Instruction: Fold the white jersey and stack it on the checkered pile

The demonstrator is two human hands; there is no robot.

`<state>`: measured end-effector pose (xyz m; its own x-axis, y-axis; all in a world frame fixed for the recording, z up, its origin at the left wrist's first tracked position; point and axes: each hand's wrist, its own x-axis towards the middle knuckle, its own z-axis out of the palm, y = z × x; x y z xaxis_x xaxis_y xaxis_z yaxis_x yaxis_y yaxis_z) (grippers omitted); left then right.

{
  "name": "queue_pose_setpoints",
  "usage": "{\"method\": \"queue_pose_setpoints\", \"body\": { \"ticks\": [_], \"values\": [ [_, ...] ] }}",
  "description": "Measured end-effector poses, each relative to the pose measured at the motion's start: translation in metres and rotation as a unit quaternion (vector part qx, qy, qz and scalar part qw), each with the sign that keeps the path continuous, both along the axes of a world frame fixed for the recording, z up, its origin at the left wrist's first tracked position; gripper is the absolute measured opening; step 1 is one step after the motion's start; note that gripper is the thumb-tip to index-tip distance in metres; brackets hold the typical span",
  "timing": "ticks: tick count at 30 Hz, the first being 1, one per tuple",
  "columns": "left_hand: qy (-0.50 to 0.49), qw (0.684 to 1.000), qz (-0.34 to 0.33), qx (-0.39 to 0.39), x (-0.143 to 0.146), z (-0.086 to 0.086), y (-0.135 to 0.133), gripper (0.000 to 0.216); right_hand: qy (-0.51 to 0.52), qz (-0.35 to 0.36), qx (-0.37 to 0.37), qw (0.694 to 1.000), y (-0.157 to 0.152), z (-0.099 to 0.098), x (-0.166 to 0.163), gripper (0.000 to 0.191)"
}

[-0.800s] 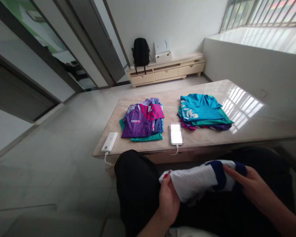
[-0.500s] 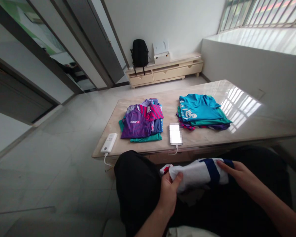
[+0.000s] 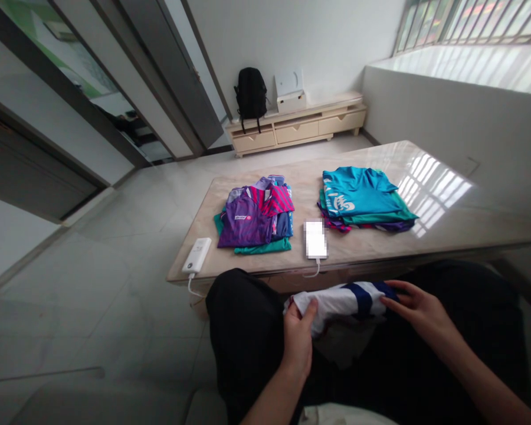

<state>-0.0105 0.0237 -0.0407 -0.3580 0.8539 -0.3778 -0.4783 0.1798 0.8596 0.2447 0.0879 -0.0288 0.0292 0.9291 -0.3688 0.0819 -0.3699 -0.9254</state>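
So the step in hand looks like mid-handling of a white-and-navy cloth (image 3: pixel 336 302), stretched sideways at the bottom center of the frame, above the dark trousers (image 3: pixel 248 330). The left hand (image 3: pixel 298 336) has the white end gripped, thumb on top; the right hand (image 3: pixel 420 310) is pinching the navy end between thumb and fingers. A loose bit droops underneath, and I can't make out how it's folded down there. IMO the next move calls for keeping both ends pinched and level, and minding that droopy part so it doesn't bunch. On the bench (image 3: pixel 451 227) there's a messy clothes pile (image 3: pixel 248 221) center-left and a neater stack (image 3: pixel 365 192) right of center.
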Motion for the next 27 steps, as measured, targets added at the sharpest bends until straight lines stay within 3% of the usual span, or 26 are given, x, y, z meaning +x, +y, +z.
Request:
{"method": "queue_pose_setpoints", "body": {
  "ticks": [3, 9, 14, 17, 20, 23, 27],
  "values": [
    [0.034, 0.999, -0.001, -0.004, -0.003, -0.003, 0.001, 0.042, -0.076, 0.028, 0.030, 0.996, 0.003, 0.000, 0.006, 0.071],
    [0.023, 0.999, 0.044, -0.018, -0.010, -0.008, 0.002, 0.059, -0.221, 0.046, 0.103, 0.969, 0.003, -0.005, 0.012, 0.045],
    [0.124, 0.989, -0.085, -0.003, -0.021, -0.004, 0.003, 0.045, -0.298, 0.034, 0.127, 0.946, -0.003, -0.009, 0.017, 0.041],
    [0.258, 0.956, -0.142, 0.013, -0.026, 0.004, 0.005, 0.039, -0.325, 0.026, 0.161, 0.932, -0.006, -0.007, 0.019, 0.041],
    [0.385, 0.908, -0.159, 0.041, -0.029, 0.013, 0.006, 0.031, -0.309, 0.028, 0.239, 0.920, -0.006, 0.001, 0.018, 0.035],
    [0.482, 0.858, -0.162, 0.066, -0.031, 0.022, 0.007, 0.030, -0.289, 0.012, 0.311, 0.905, -0.005, 0.012, 0.016, 0.030],
    [0.597, 0.782, -0.127, 0.124, -0.033, 0.037, 0.007, 0.031, -0.267, 0.015, 0.334, 0.904, -0.005, 0.029, 0.017, 0.025]
  ]
}}
